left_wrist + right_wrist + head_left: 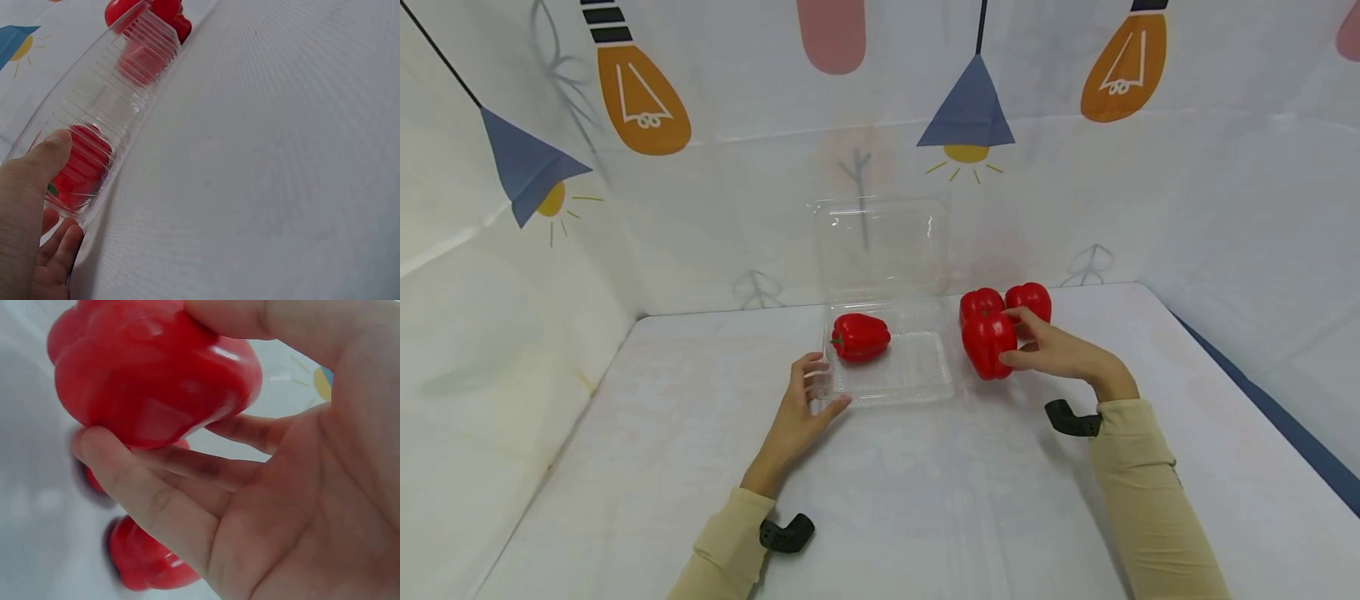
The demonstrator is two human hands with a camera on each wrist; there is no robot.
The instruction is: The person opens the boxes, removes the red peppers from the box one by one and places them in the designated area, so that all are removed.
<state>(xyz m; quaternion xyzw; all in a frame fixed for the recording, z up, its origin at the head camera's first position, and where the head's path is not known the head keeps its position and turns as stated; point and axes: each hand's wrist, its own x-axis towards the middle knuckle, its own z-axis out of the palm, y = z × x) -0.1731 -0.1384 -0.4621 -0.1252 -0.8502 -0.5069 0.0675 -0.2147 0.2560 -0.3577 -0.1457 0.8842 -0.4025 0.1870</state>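
Observation:
My right hand (1048, 346) grips a red bell pepper (987, 343), thumb on one side and fingers on the other. In the right wrist view this pepper (156, 375) fills the space between thumb and fingers. Left of it lies a clear plastic clamshell box (910, 392) with its lid (883, 250) raised at the back. Inside the box's left half, one red bell pepper (861, 337) lies on its side, green stem to the left. At the box's front left corner, my left hand (801, 417) holds the edge, its thumb over the wall in the left wrist view.
Two more red bell peppers, one farther left (977, 302) and one at right (1033, 298), stand behind the held one near the table's back edge. A white cloth covers the table (917, 500). Printed curtains (730, 208) hang close behind and at both sides.

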